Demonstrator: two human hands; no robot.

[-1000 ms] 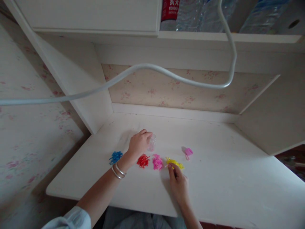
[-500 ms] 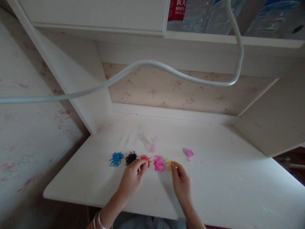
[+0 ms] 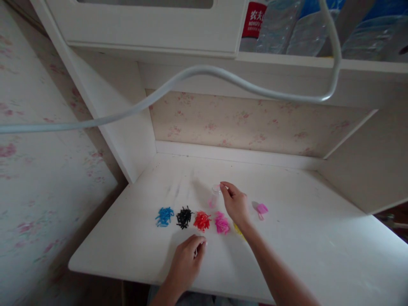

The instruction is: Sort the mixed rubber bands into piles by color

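Small heaps of tiny coloured pieces lie in a row on the white desk (image 3: pixel 302 238): blue (image 3: pixel 164 216), black (image 3: pixel 184 216), red (image 3: pixel 202 220), pink (image 3: pixel 222 223), and a yellow heap (image 3: pixel 237 229) mostly hidden under my right wrist. My right hand (image 3: pixel 235 203) reaches past the row, its pinched fingertips touching the mouth of a small clear vial (image 3: pixel 215 195) that stands behind the heaps. My left hand (image 3: pixel 187 263) rests near the desk's front edge below the red heap, fingers curled with fingertips together; nothing shows in them.
A small pink cap or clip (image 3: pixel 262 209) lies right of my right hand. A white cable (image 3: pixel 197 72) hangs across the view. Water bottles (image 3: pixel 287 25) stand on the shelf above. Cabinet side panels wall the desk left and right.
My right hand left the yellow heap and reached forward to the vial. My left hand drew back from the red heap toward the front edge. The black heap is uncovered.
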